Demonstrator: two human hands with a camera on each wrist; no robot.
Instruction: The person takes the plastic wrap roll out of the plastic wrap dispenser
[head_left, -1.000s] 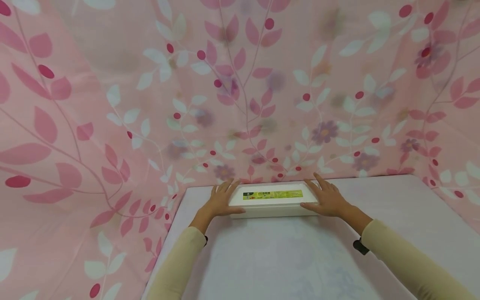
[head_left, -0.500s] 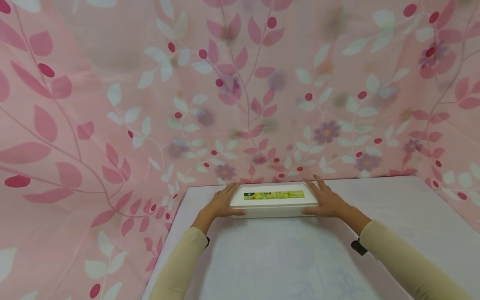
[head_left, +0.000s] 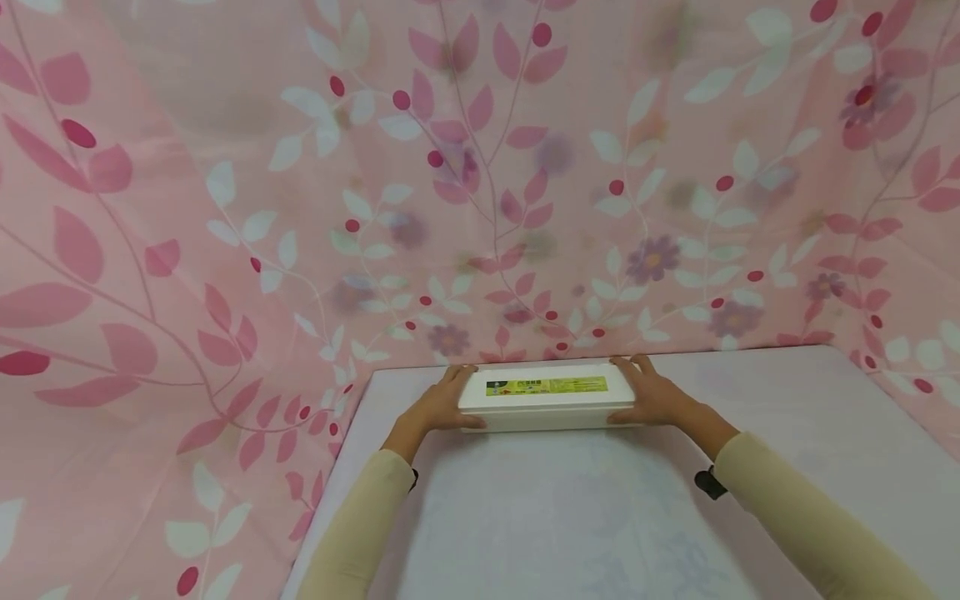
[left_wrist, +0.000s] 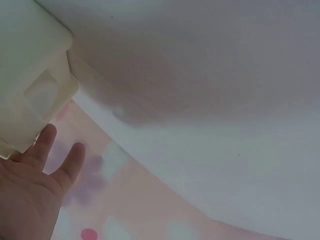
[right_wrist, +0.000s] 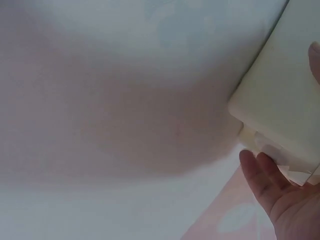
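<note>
So, in the head view, the white box [head_left: 547, 418] is sitting at about five o'clock from the middle, close to the far edge of the pale table [head_left: 555, 517]. Its yellow-green label [head_left: 547, 386] is facing up and its top is looking closed. The left hand [head_left: 441, 406] is holding the box's nine o'clock end and the right hand [head_left: 654, 398] is holding the three o'clock end, thumbs lying on the front and fingers curling round the back corners. Getting a two-handed hold is seeming done; what is left is not showing. I can't tell if the box is resting or being lifted a tiny bit. At twelve o'clock, flowery pink cloth [head_left: 480, 208] is hanging just behind, leaving hardly any room. Lots of bare table is lying at six o'clock, and more is reaching toward three o'clock than toward nine. In the left wrist view, the box is showing at ten o'clock, with a hollow [left_wrist: 42, 95] in its end; the hand is at eight, one finger sticking out apart and its thumb hiding. In the right wrist view, the box is filling two o'clock, the thumb is leaning on it, and fingers are bending by its end at four. Plain table is spreading toward nine.
</note>
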